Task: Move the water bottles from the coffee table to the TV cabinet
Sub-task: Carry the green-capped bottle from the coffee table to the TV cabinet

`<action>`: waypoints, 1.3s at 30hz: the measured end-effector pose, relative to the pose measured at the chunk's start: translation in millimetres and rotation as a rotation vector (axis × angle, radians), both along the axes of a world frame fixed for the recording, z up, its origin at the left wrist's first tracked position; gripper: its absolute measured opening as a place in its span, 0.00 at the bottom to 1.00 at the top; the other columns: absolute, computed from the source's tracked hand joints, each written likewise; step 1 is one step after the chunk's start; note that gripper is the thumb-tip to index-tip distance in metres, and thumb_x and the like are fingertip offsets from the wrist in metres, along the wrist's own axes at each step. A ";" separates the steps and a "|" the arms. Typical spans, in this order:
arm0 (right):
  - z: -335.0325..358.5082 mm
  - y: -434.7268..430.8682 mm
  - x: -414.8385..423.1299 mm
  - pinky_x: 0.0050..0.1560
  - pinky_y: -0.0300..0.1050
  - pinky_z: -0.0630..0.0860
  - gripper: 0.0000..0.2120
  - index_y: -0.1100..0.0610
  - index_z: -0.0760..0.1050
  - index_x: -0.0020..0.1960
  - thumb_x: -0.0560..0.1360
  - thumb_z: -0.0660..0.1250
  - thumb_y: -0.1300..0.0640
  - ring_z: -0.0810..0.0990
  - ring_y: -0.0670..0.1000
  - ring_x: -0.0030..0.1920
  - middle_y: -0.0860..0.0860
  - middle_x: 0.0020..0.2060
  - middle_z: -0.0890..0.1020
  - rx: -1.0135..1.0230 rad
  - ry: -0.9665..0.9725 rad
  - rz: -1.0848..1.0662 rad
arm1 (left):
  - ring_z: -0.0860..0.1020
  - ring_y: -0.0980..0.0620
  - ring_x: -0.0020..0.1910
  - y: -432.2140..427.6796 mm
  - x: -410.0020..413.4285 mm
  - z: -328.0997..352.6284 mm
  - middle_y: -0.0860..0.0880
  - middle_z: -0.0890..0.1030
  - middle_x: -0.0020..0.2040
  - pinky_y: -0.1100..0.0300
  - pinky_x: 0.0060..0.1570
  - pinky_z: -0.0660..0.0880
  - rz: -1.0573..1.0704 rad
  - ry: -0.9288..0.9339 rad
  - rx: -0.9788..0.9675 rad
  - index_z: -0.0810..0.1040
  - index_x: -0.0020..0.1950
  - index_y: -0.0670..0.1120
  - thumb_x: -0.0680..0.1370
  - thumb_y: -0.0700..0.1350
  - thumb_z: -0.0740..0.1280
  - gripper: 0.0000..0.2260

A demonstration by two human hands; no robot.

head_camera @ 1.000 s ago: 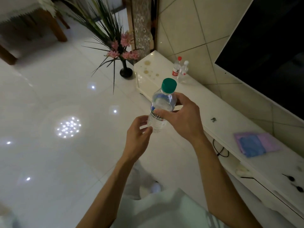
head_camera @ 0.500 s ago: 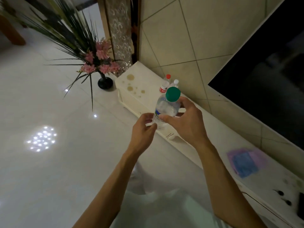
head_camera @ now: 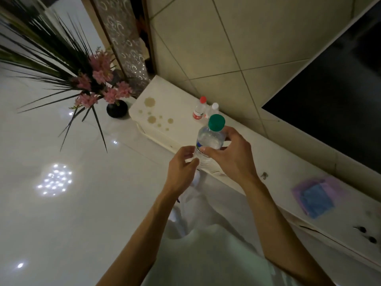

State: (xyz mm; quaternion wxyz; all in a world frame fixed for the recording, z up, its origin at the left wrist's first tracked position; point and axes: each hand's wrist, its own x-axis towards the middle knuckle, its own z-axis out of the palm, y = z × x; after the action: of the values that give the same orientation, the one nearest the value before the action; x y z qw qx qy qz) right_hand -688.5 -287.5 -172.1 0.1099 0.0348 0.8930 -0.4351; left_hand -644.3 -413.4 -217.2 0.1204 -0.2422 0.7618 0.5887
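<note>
At centre frame, right hand is pinching a green-capped bottle, left hand steadying its base, fingers curled, carrying it toward two bottles on the cabinet.

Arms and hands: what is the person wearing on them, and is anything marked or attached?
Nothing is worn on them. Both forearms are bare all the way to the bottom of the frame, with no sleeve in view. The left hand and right hand have no gloves, and no watch, ring or band shows. There are no cables or markings. A pale garment covers the torso below.
</note>
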 end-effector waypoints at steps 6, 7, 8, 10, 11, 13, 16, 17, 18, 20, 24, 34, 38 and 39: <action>-20.7 -3.2 -76.1 0.60 0.46 0.77 0.32 0.52 0.71 0.65 0.65 0.77 0.45 0.78 0.48 0.57 0.48 0.59 0.79 -0.036 -0.068 -0.007 | 0.76 0.53 0.59 -3.2 -75.7 -16.6 0.49 0.77 0.65 0.64 0.55 0.71 -0.037 -0.076 -0.063 0.73 0.67 0.45 0.79 0.40 0.64 0.16; -23.6 -3.4 -87.4 0.60 0.46 0.77 0.32 0.52 0.71 0.65 0.65 0.77 0.45 0.79 0.48 0.57 0.47 0.59 0.79 -0.043 -0.071 -0.004 | 0.76 0.52 0.59 -4.1 -89.1 -19.7 0.49 0.77 0.65 0.63 0.55 0.71 -0.051 -0.089 -0.073 0.73 0.67 0.45 0.80 0.40 0.64 0.15; -26.1 -3.9 -98.5 0.59 0.44 0.77 0.32 0.52 0.71 0.65 0.65 0.77 0.45 0.78 0.47 0.56 0.45 0.57 0.78 -0.049 -0.072 0.003 | 0.76 0.52 0.59 -5.6 -102.6 -24.5 0.49 0.77 0.65 0.63 0.55 0.72 -0.066 -0.105 -0.083 0.73 0.67 0.45 0.80 0.40 0.63 0.15; -34.6 -4.0 -119.1 0.56 0.39 0.75 0.31 0.52 0.71 0.64 0.66 0.77 0.45 0.76 0.43 0.53 0.42 0.54 0.75 -0.056 -0.078 0.010 | 0.77 0.51 0.59 -8.9 -128.7 -35.0 0.48 0.77 0.65 0.63 0.54 0.72 -0.109 -0.124 -0.106 0.73 0.66 0.45 0.80 0.40 0.63 0.14; -40.4 -3.7 -128.6 0.54 0.37 0.75 0.31 0.53 0.71 0.64 0.66 0.78 0.46 0.75 0.43 0.52 0.42 0.53 0.75 -0.056 -0.079 0.005 | 0.77 0.51 0.59 -10.0 -140.5 -40.4 0.48 0.78 0.64 0.63 0.54 0.73 -0.128 -0.126 -0.115 0.74 0.66 0.45 0.79 0.40 0.63 0.14; -52.0 -3.5 -144.0 0.48 0.29 0.72 0.32 0.53 0.70 0.64 0.66 0.78 0.47 0.75 0.42 0.51 0.42 0.52 0.74 -0.059 -0.076 -0.014 | 0.77 0.50 0.59 -11.0 -159.2 -50.2 0.47 0.78 0.64 0.61 0.54 0.74 -0.141 -0.132 -0.119 0.74 0.66 0.44 0.79 0.39 0.63 0.15; -73.8 -6.6 -156.9 0.48 0.28 0.71 0.32 0.53 0.69 0.65 0.66 0.78 0.47 0.74 0.42 0.52 0.45 0.55 0.77 -0.057 -0.075 -0.043 | 0.78 0.48 0.58 -12.6 -175.7 -67.8 0.47 0.79 0.62 0.57 0.57 0.76 -0.164 -0.152 -0.096 0.75 0.65 0.43 0.79 0.38 0.62 0.14; -82.3 -8.1 -159.0 0.49 0.30 0.71 0.32 0.52 0.69 0.65 0.66 0.78 0.46 0.74 0.42 0.52 0.47 0.57 0.78 -0.038 -0.086 -0.051 | 0.79 0.47 0.58 -13.9 -179.1 -75.8 0.47 0.79 0.62 0.55 0.59 0.77 -0.177 -0.174 -0.085 0.75 0.65 0.44 0.79 0.38 0.62 0.14; -90.6 -9.9 -161.0 0.50 0.32 0.71 0.32 0.52 0.68 0.66 0.67 0.77 0.46 0.74 0.42 0.52 0.48 0.59 0.78 -0.016 -0.101 -0.059 | 0.79 0.48 0.57 -15.7 -182.1 -85.6 0.47 0.79 0.62 0.53 0.60 0.77 -0.189 -0.200 -0.074 0.75 0.64 0.45 0.79 0.39 0.62 0.14; -110.6 -14.0 -163.8 0.52 0.32 0.70 0.32 0.52 0.69 0.66 0.67 0.77 0.45 0.75 0.43 0.52 0.49 0.59 0.78 0.015 -0.131 -0.063 | 0.80 0.48 0.56 -21.0 -186.7 -106.7 0.48 0.80 0.60 0.50 0.61 0.77 -0.219 -0.251 -0.068 0.76 0.63 0.47 0.79 0.41 0.63 0.13; -156.0 -24.4 -166.7 0.53 0.32 0.70 0.31 0.54 0.70 0.64 0.66 0.78 0.46 0.73 0.43 0.52 0.49 0.57 0.79 0.052 -0.145 -0.085 | 0.80 0.47 0.57 -32.6 -195.8 -158.2 0.46 0.81 0.60 0.50 0.61 0.76 -0.312 -0.331 -0.071 0.75 0.64 0.45 0.79 0.39 0.63 0.14; -282.1 -56.1 -185.7 0.56 0.46 0.78 0.29 0.55 0.73 0.60 0.65 0.79 0.48 0.79 0.50 0.53 0.53 0.54 0.81 0.127 -0.080 -0.248 | 0.81 0.47 0.55 -59.6 -240.3 -281.6 0.45 0.83 0.57 0.51 0.60 0.78 -0.376 -0.423 0.029 0.73 0.67 0.47 0.80 0.43 0.63 0.15; -316.5 -66.5 -199.7 0.61 0.50 0.77 0.29 0.54 0.71 0.64 0.68 0.76 0.46 0.79 0.51 0.58 0.51 0.58 0.80 0.131 -0.106 -0.298 | 0.82 0.47 0.55 -63.3 -259.3 -316.1 0.46 0.83 0.56 0.46 0.59 0.78 -0.299 -0.442 0.166 0.72 0.68 0.48 0.81 0.44 0.62 0.15; -323.1 -68.6 -202.8 0.61 0.51 0.77 0.29 0.53 0.71 0.64 0.68 0.76 0.46 0.79 0.50 0.58 0.51 0.58 0.80 0.125 -0.104 -0.312 | 0.81 0.46 0.56 -63.3 -264.9 -320.0 0.45 0.82 0.57 0.46 0.60 0.77 -0.285 -0.440 0.190 0.72 0.68 0.47 0.81 0.44 0.62 0.15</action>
State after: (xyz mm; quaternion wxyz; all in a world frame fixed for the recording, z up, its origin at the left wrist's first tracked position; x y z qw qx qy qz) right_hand -891.3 -356.1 -495.2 0.0848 0.2023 0.8952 -0.3879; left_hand -909.2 -476.7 -537.2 0.3865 -0.2422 0.6852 0.5679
